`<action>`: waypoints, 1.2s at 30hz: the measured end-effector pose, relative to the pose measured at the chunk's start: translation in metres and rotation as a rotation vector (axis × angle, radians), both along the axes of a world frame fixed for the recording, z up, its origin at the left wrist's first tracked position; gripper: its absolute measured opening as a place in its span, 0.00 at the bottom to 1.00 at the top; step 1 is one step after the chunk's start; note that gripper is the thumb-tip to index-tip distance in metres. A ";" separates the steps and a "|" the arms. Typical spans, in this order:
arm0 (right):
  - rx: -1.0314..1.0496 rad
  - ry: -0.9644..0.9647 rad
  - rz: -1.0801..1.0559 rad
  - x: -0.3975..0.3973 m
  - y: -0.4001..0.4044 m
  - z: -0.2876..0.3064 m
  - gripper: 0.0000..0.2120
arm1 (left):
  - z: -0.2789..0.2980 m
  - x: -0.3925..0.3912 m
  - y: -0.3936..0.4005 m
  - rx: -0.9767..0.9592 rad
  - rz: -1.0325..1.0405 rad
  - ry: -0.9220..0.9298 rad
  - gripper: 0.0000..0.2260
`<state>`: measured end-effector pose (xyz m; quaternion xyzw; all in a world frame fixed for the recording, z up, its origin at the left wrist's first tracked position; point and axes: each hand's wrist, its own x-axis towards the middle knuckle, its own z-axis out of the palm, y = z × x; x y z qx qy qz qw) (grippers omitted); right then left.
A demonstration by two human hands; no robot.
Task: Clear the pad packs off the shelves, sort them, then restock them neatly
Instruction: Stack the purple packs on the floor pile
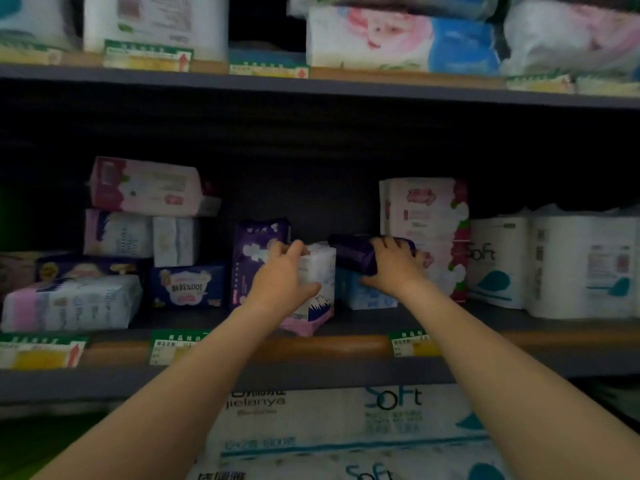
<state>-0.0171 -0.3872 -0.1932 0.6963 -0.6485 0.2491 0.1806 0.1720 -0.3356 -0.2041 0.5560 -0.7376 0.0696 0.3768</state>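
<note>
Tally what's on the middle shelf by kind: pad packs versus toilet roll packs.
Pad packs: 11, including the white pack the left hand grips and the dark purple pack the right hand grips.
Toilet roll packs: 2.
Total: 13, though the dim left end may hide more.

Dim, soft-focus shelf view

Shadow is filling the shelf (346, 344) back; text is blurring throughout, and shelf lines are bowing toward the edges.
</note>
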 end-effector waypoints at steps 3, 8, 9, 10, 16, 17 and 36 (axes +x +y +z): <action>-0.328 0.004 -0.054 0.003 0.001 0.001 0.32 | 0.002 -0.003 -0.004 -0.025 0.026 0.022 0.22; 0.079 -0.292 -0.053 -0.009 -0.020 0.001 0.50 | 0.003 -0.012 -0.009 -0.025 0.080 -0.017 0.21; 0.142 -0.397 -0.006 -0.012 -0.025 0.001 0.50 | 0.003 -0.013 -0.010 -0.025 0.090 -0.019 0.21; 0.165 -0.459 0.028 -0.013 -0.026 0.001 0.48 | 0.003 -0.014 -0.010 -0.026 0.098 -0.014 0.21; -0.006 -0.506 0.108 -0.004 0.002 0.006 0.44 | -0.002 -0.016 -0.003 -0.067 0.093 0.046 0.19; -0.074 -0.530 0.144 -0.001 0.013 0.009 0.44 | -0.004 -0.017 -0.001 -0.082 0.086 0.079 0.18; 0.230 -0.703 0.832 0.071 0.194 -0.111 0.34 | -0.100 0.161 0.171 0.399 -0.547 0.657 0.13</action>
